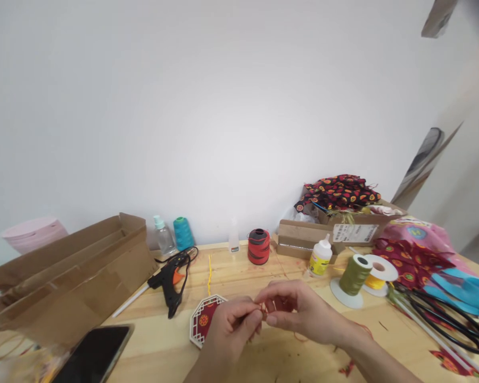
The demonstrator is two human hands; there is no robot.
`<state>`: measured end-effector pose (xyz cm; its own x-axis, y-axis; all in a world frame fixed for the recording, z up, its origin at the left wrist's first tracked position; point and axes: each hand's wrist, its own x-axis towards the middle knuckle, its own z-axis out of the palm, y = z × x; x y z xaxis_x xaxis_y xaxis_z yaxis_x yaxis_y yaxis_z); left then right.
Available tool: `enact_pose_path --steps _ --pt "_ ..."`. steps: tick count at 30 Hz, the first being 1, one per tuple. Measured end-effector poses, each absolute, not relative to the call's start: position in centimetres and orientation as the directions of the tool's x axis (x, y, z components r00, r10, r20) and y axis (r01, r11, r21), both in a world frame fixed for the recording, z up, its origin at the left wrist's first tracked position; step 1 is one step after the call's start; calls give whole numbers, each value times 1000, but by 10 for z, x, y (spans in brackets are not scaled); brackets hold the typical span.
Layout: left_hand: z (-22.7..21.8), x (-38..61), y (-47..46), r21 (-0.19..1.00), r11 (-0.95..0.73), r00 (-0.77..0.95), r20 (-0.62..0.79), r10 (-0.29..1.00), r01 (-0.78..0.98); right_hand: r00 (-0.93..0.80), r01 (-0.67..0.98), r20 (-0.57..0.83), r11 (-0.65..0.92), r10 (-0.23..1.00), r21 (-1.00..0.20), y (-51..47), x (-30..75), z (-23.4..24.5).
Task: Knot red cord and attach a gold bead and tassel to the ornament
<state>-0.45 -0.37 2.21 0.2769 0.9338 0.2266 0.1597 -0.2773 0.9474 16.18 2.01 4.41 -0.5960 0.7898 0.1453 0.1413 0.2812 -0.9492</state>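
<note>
My left hand (235,324) is closed, with thumb and forefinger pinching a small reddish, thread-like piece (264,310). From the other side, my right hand (293,311) meets it with thumb and fingertips pressed on the same piece. Much of this piece is hidden by the fingers, so its exact kind cannot be made out. Partly behind my left hand lies an octagonal lattice frame (201,322) backed with dark red patterned fabric. A yellow cord (209,274) runs upward from its top edge. Below my right hand, a thin reddish thread (300,337) curls on the wooden table (151,351).
Left: a cardboard box (83,271), phone (93,354) and black glue gun (170,290). Back: teal thread (182,234), red thread spool (258,247), glue bottle (320,257). Right: olive thread (355,275), yellow cord spool (379,274), black-handled scissors (443,324), patterned fabric (411,263).
</note>
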Motion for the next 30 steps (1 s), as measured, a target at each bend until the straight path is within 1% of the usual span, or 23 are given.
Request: enact_pose_path --steps 3,6,10,16,20,23,26,30 --pt "17 -4 -4 996 -94 370 86 925 4 -651 124 145 293 745 -948 23 171 48" --pt "12 -3 -5 999 21 420 -4 907 -36 -683 139 170 355 710 -924 21 175 47" --pt "11 -1 -5 998 66 440 -56 896 -9 -688 197 186 427 702 -883 19 177 45" --pt "9 2 -5 995 96 450 -82 889 -8 -633 217 240 466 736 -858 18 177 41" --pt "7 2 -6 997 76 435 -71 898 8 -595 237 263 479 759 -845 15 177 36" --pt "10 3 -7 997 35 389 -59 919 69 -542 242 330 519 773 -819 14 173 34" --pt "17 5 -8 981 -93 330 33 944 170 -497 245 386 552 777 -797 13 169 33" --pt "18 6 -10 914 -268 283 183 942 304 -442 246 410 547 798 -800 14 168 29"
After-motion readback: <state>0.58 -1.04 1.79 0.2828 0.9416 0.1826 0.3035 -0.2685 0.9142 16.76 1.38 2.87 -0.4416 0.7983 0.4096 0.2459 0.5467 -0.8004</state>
